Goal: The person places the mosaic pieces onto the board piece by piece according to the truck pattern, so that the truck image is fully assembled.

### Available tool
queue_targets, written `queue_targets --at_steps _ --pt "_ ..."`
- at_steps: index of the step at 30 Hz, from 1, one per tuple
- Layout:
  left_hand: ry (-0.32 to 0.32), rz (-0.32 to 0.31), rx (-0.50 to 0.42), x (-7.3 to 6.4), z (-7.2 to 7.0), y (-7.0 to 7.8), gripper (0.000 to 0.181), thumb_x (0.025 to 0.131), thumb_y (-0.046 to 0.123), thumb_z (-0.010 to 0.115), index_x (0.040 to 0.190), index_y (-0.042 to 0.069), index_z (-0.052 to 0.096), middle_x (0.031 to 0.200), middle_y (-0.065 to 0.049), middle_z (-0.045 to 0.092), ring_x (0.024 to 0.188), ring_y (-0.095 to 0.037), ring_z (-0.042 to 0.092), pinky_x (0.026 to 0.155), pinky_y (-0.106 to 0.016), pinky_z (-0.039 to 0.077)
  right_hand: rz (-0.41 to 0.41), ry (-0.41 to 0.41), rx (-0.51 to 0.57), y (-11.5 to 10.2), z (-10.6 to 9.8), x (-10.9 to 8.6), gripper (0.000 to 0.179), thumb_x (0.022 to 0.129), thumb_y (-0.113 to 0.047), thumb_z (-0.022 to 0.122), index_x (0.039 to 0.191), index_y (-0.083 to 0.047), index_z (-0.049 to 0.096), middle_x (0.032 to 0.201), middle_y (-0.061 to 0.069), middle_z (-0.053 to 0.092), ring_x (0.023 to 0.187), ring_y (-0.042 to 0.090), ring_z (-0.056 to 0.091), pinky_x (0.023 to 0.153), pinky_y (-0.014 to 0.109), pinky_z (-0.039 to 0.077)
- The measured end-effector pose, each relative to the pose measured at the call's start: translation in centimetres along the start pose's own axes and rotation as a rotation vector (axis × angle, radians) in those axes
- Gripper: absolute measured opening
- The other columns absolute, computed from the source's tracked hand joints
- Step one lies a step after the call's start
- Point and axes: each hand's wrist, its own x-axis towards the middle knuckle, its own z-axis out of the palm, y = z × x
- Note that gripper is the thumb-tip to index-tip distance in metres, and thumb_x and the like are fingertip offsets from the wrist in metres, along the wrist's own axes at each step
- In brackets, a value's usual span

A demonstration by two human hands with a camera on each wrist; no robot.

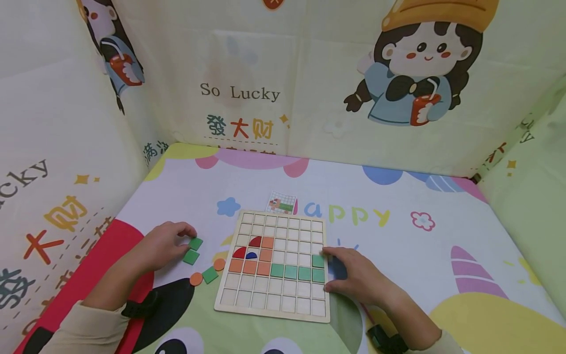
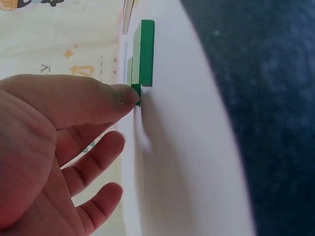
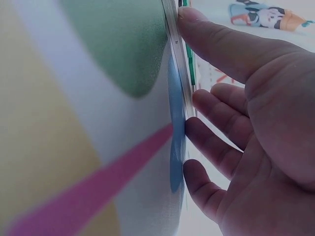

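Observation:
My left hand pinches the farther of two green square tiles between thumb and forefinger. The nearer green tile lies just beside it on the table, as the left wrist view shows. At the right edge of a wooden grid board, my right hand rests with thumb and fingers spread, touching the rim. Orange squares, red quarter-round pieces, a blue half-round piece and several green squares sit in the board's cells.
Between the left hand and the board lie two orange discs and a loose green square. A small printed picture card lies behind the board, partly covered by its far edge. Patterned cloth hangs around the table.

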Motion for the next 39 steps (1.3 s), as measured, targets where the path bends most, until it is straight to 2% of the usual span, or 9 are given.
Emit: queue_targets --at_steps 10,27,35,39 --pt "0.006 -0.014 0.007 0.02 0.02 -0.01 0.045 0.074 0.005 0.084 0.115 -0.001 0.066 0.111 -0.022 0.060 0.105 -0.044 0.054 0.068 -0.040 0.059 -0.006 0.002 -0.001 0.07 -0.01 0.00 0.076 0.080 -0.036 0.085 0.143 -0.009 0.053 0.141 0.010 0.054 0.132 0.035 0.047 0.105 0.054 0.038" --pt "0.054 0.007 0.122 0.34 0.16 0.37 0.049 0.069 0.011 0.089 0.111 -0.002 0.068 0.104 -0.020 0.062 0.100 -0.041 0.056 0.067 -0.042 0.059 -0.019 0.004 -0.015 -0.03 0.01 -0.01 0.076 0.080 -0.034 0.085 0.143 -0.008 0.053 0.140 0.011 0.055 0.131 0.036 0.048 0.104 0.055 0.039" --pt "0.070 -0.006 0.170 0.45 0.04 0.55 0.046 0.072 0.015 0.088 0.110 0.000 0.068 0.103 -0.020 0.062 0.098 -0.040 0.056 0.068 -0.044 0.059 -0.019 0.012 -0.017 -0.01 0.04 0.02 0.075 0.079 -0.033 0.086 0.143 -0.008 0.053 0.140 0.011 0.055 0.130 0.035 0.049 0.104 0.054 0.039" --pt "0.070 -0.012 0.165 0.54 0.02 0.90 0.044 0.074 0.015 0.087 0.111 0.000 0.068 0.105 -0.020 0.062 0.099 -0.040 0.056 0.068 -0.044 0.059 -0.014 0.011 -0.013 0.02 0.06 0.02 0.075 0.079 -0.033 0.086 0.143 -0.008 0.054 0.140 0.010 0.055 0.130 0.034 0.049 0.104 0.054 0.039"
